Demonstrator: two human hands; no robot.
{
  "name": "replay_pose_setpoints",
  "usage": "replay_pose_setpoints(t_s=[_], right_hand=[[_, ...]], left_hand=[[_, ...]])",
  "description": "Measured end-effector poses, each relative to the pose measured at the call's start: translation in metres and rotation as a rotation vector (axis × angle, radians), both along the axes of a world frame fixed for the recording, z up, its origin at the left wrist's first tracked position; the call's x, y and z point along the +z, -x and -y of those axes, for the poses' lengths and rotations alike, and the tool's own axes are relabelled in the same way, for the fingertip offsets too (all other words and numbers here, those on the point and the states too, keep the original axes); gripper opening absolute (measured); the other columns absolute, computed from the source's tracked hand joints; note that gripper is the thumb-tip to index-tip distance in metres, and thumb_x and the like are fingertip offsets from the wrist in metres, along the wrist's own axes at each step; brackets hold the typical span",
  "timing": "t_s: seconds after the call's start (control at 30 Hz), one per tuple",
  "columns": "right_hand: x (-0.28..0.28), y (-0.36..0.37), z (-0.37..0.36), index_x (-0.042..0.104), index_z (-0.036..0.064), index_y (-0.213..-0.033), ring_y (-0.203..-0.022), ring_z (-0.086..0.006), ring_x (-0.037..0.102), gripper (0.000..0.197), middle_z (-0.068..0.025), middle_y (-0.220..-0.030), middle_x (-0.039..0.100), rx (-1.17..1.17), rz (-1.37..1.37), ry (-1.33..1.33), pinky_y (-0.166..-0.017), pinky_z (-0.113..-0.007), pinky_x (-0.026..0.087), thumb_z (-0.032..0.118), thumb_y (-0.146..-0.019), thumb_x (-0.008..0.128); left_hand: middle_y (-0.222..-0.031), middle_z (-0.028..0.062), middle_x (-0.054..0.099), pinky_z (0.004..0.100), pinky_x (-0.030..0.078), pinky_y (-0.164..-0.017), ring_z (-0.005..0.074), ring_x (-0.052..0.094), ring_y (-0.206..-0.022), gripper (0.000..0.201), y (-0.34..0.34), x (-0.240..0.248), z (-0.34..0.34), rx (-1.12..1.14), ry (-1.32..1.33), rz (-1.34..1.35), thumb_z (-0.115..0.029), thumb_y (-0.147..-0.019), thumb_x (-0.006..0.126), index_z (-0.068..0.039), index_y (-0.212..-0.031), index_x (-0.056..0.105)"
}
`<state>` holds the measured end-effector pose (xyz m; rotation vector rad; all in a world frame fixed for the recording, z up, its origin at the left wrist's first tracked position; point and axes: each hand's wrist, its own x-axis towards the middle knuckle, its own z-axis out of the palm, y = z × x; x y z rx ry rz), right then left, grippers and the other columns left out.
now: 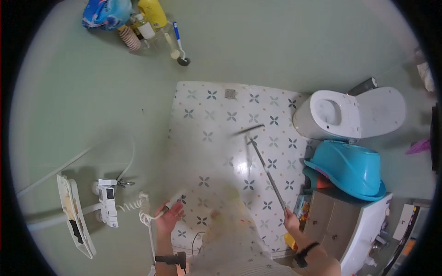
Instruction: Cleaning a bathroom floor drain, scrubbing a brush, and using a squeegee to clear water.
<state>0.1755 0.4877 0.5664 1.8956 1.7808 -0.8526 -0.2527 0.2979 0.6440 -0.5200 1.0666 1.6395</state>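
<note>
My left hand (169, 218) grips a white handheld sprayer (174, 200), its head pointed over the floor. A coiled white hose (131, 205) runs from the sprayer's side toward the wall fixture. My right hand (291, 221) is closed round the long grey pole (268, 174) of a floor squeegee. The squeegee's dark blade (248, 130) lies low at the tiled floor (208, 156), ahead of me and slightly right. The floor is white with grey-green flower shapes and shines as if wet. A whitish blur covers part of the floor beside the sprayer.
A toilet (326, 112) with its lid up stands at the right. Below it, a blue plastic tub (347, 168) rests against a cabinet (322, 218). A square drain (230, 94) lies near the far edge. Left wall holds a shower control (107, 202); bottles and brushes (182, 43) hang farther ahead.
</note>
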Motion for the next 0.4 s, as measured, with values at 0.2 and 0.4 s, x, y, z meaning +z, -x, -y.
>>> replay_pose_setpoints(t_s=[0.2,0.4], right_hand=[[0.06,-0.114,0.185,0.051,0.0217,-0.1,-0.06,-0.0327,0.053,0.027,-0.0166,-0.065,0.055,-0.073,0.084,0.147,-0.054,-0.042,0.042,0.03,-0.077,0.04],[0.039,-0.101,0.221,0.044,0.0092,-0.109,-0.067,-0.0325,0.055,0.043,-0.0207,-0.068,0.054,-0.187,0.204,0.331,-0.059,-0.038,0.044,0.033,-0.073,0.048]], left_hand=[[-0.106,0.0188,0.046,0.0427,0.028,-0.086,0.0273,0.041,-0.1,0.031,0.01,0.009,-0.011,-0.016,0.007,-0.03,-0.032,-0.073,0.042,-0.014,-0.099,0.044],[-0.109,0.0178,0.045,0.0425,0.027,-0.087,0.0268,0.04,-0.104,0.037,0.011,-0.001,-0.015,-0.087,-0.065,0.026,-0.034,-0.073,0.042,-0.014,-0.104,0.042]])
